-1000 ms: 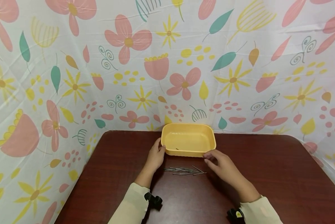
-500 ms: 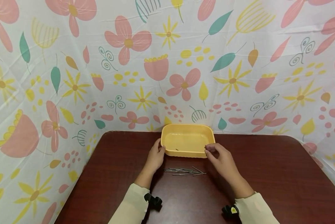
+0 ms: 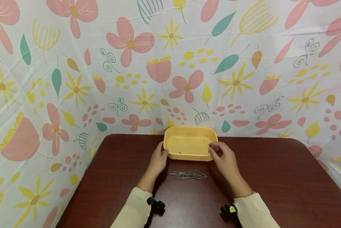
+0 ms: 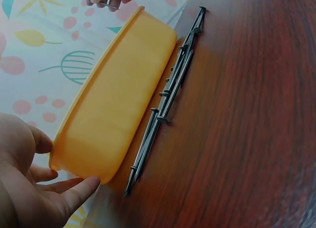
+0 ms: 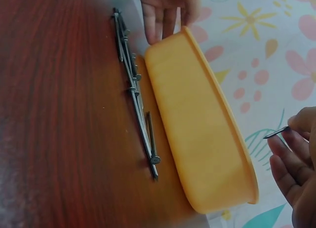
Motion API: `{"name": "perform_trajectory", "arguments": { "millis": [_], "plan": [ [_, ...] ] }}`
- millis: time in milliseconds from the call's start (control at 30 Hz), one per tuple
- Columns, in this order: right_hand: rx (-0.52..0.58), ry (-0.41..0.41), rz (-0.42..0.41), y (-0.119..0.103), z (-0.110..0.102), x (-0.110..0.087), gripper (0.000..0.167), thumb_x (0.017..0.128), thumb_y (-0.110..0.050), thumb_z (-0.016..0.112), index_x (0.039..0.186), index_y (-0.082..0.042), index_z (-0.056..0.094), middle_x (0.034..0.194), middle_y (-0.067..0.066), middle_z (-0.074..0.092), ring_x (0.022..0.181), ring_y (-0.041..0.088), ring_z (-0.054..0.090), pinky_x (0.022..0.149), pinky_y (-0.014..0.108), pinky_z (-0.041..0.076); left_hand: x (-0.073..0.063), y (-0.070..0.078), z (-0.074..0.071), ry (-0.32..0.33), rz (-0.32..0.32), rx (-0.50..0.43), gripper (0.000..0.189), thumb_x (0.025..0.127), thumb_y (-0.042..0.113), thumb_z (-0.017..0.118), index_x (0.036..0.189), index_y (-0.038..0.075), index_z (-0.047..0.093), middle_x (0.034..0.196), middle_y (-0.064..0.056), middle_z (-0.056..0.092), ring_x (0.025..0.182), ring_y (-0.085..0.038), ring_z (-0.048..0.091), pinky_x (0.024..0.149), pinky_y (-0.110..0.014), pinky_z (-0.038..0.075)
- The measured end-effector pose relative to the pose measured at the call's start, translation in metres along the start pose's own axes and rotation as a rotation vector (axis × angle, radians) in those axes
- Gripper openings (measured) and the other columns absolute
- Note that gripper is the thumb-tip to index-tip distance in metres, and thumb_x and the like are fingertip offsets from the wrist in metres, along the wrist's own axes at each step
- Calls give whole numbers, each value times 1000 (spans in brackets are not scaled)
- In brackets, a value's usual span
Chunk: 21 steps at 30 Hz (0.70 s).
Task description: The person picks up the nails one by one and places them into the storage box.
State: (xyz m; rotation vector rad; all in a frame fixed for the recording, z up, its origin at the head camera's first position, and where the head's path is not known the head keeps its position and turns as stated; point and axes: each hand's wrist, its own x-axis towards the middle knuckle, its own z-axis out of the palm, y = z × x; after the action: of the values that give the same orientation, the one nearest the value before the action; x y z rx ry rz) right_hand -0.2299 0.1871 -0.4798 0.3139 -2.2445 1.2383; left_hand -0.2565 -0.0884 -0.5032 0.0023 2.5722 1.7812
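The right grip [image 3: 225,157] has come up from beside the near right corner of the yellow tray [image 3: 189,157] and is now above the rim at that end — fingertips pinched closed on a single nail [image 5: 276,133], though whether the nail is over the opening itself I cannot tell. For the work, this likely means one nail is well clear of the table [image 3: 284,171] and close to the tray's mouth. Little else has altered: the left grip [image 3: 158,160] keeps its fingers, partly spread, around the tray's left end, and the bundle of nails [image 3: 187,174] lies as it was, just in front of the tray — touched by neither grip.
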Motion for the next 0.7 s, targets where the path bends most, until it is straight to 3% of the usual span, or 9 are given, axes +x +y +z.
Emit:
{"name": "perform_trajectory", "arguments": {
  "millis": [233,700],
  "plan": [
    [-10,7,25,3,1,5,12,93,-8,72,104,-7,70,94,5,70,80,-2,57,66,11,46,0,-1,0,-9,2,0,56,108,24,44,160,11,29,158,-18,41,133,-30,54,101,-47,50],
    [-3,5,68,9,4,10,11,94,-8,72,104,-5,70,93,9,71,77,0,58,65,10,45,-1,-1,-1,-10,5,9,58,108,27,44,160,9,28,161,-18,37,137,-32,51,105,-49,48]
  ]
}}
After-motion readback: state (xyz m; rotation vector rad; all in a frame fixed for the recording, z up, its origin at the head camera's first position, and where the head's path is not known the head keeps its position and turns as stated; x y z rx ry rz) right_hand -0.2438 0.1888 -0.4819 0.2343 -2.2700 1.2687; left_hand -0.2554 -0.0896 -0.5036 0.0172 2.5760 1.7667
